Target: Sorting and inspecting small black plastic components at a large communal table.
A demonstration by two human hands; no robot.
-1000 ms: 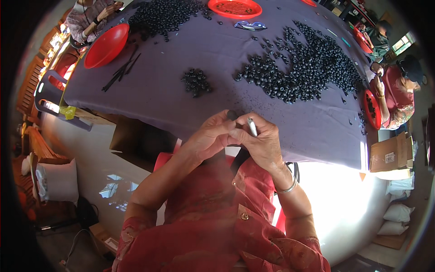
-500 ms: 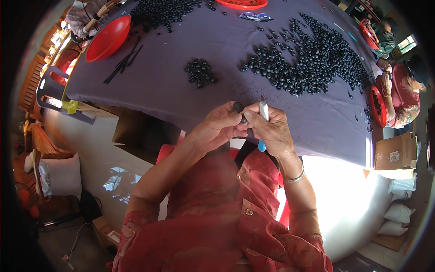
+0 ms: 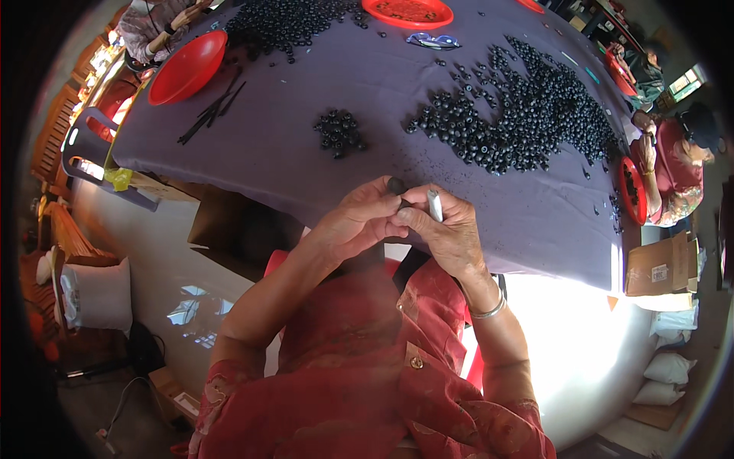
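Observation:
Just off the near edge of the purple-covered table [image 3: 283, 164], my two hands meet in front of me. Pinched in the fingers of my left hand [image 3: 361, 220] is a small, dark, rounded black part [image 3: 396, 185]; its exact kind is hard to tell. My right hand [image 3: 451, 233] is closed around a slim knife with a white handle [image 3: 435, 205], its thumb close to the black part. The knife's blade does not show clearly now. Ahead on the cloth lie a small cluster of black parts [image 3: 339, 132] and a large spread of them [image 3: 512, 115].
A red basin [image 3: 188, 67] stands at the table's left, beside thin black strips [image 3: 214, 111]. Farther back are a red tray [image 3: 409, 11] and glasses [image 3: 433, 41]. A person [image 3: 673, 164] sits at the right by another red tray [image 3: 633, 191]. Cardboard boxes [image 3: 657, 264] stand below.
My right hand has turned the knife, so its brownish blade and blue end no longer show. Both hands stay together around the black part. The view has shifted slightly.

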